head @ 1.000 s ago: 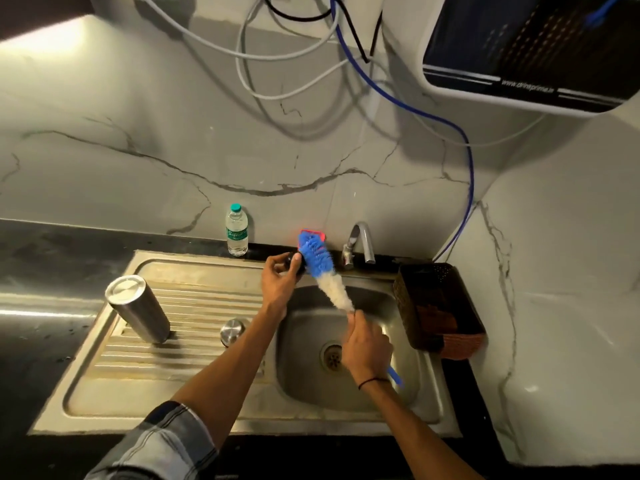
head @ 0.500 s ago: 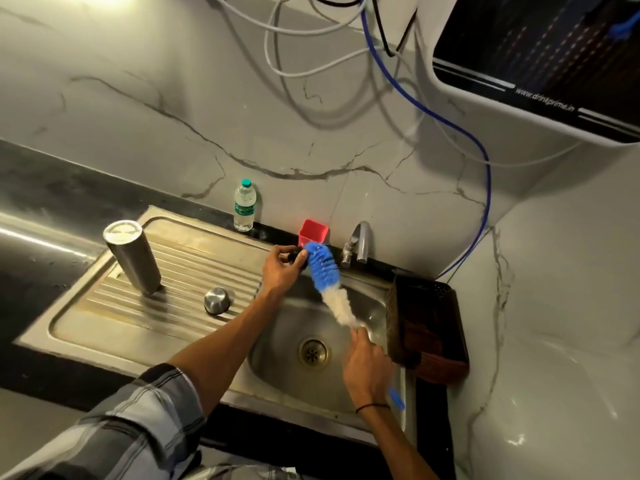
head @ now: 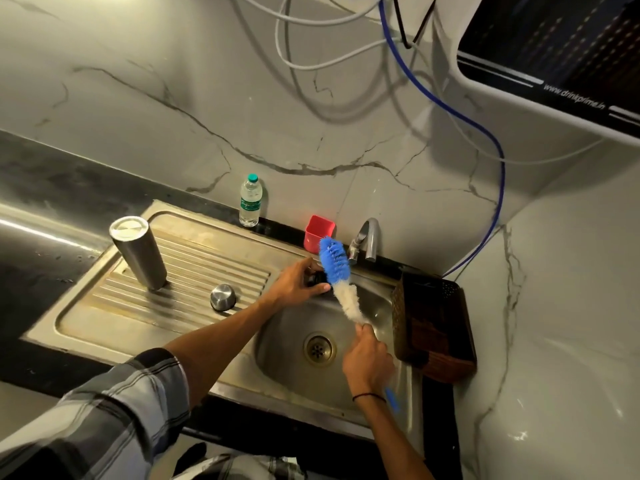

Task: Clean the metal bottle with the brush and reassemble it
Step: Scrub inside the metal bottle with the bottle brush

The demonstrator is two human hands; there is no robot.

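- Sleeve (head: 104, 417): plaid woven cloth, grey and white, at 7 o'clock; bare left forearm runs from it toward the basin.
- Right hand (head: 369, 363): at 5 o'clock over the basin, fingers curled tight round the brush handle; a thin dark band circles the wrist. The handle's blue plastic end sticks out below the wrist.
- Sink (head: 104, 336): dull stainless steel with stains; round-cornered basin with a perforated brass-toned drain (head: 319, 348) at centre, ribbed draining board to 9 o'clock.
- Brush (head: 337, 275): long bottle brush, tilted, head up toward 12 o'clock; white fluffy fibres below, stiff blue bristles at the tip.
- Left hand (head: 294, 284): at the basin's far rim, fingers and thumb curled round a small dark part (head: 317, 279), pressed against the bristles; what the part is cannot be told.
- Cap (head: 223, 297): small rounded metal dome, polished, on the ribbed board, just left of the left forearm.
- Metal bottle (head: 138, 252): brushed-steel cylinder standing mouth-down on the board at 10 o'clock, well apart from both hands.
- Basket (head: 433, 327): dark brown, woven or perforated, at 3 o'clock beside the basin.
- Tap (head: 365, 242): curved chrome spout at 1 o'clock.
- Red cup (head: 319, 232): square plastic, behind the brush tip.
- Plastic bottle (head: 250, 200): clear, green cap, on the dark tabletop (head: 52, 181) against the veined marble wall.
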